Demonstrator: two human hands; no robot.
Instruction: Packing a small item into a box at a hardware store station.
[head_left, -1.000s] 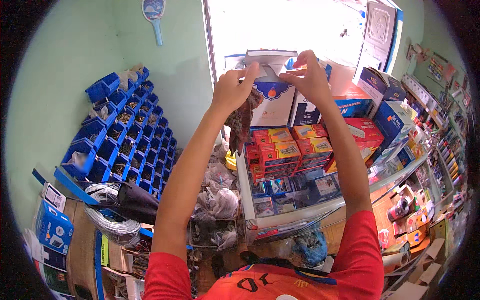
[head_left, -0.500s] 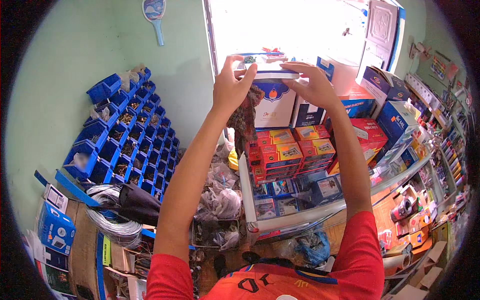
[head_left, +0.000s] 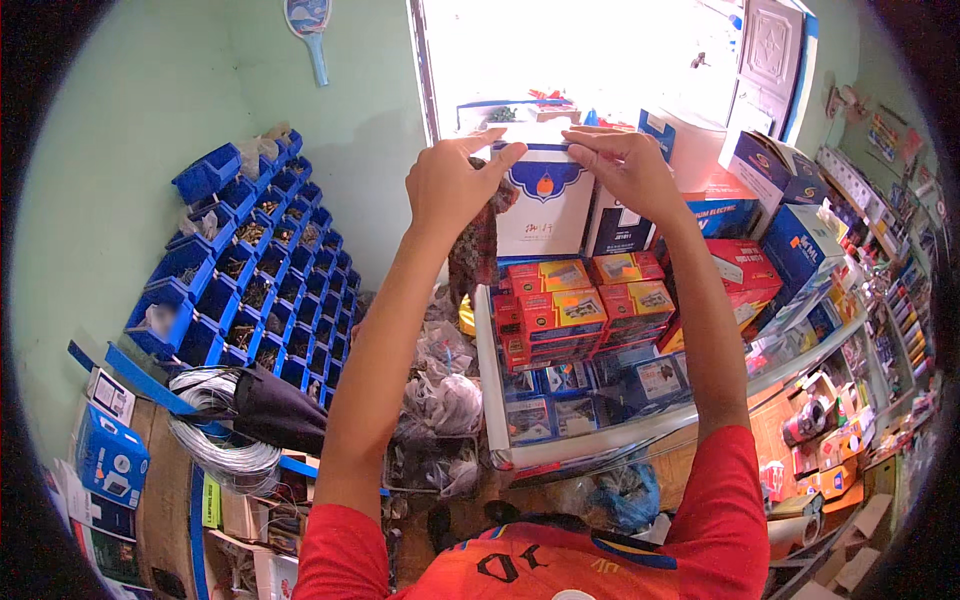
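A tall white box [head_left: 541, 218] with a blue scalloped design and an orange motif stands on the glass counter in front of me. My left hand [head_left: 452, 188] is at its top left corner, thumb and forefinger apart along the top edge. A dark patterned cloth [head_left: 473, 248] hangs from under that hand beside the box; the fingers around it are mostly hidden. At the top right corner my right hand [head_left: 632, 172] grips the lid's edge, fingers over the top and thumb at the front. Glare from behind washes out the lid's upper surface.
Red and yellow small boxes [head_left: 562, 305] are stacked on the glass counter [head_left: 590, 432]. Larger boxes [head_left: 800, 245] line its right side. Blue parts bins [head_left: 205, 270] climb the left wall. Coiled wire [head_left: 222, 455] and plastic bags [head_left: 445, 400] lie at the lower left.
The lid, lifted and seen edge-on before, now sits lower, level with the box top. My left hand has shifted slightly left and down with the cloth; my right thumb has moved down a little.
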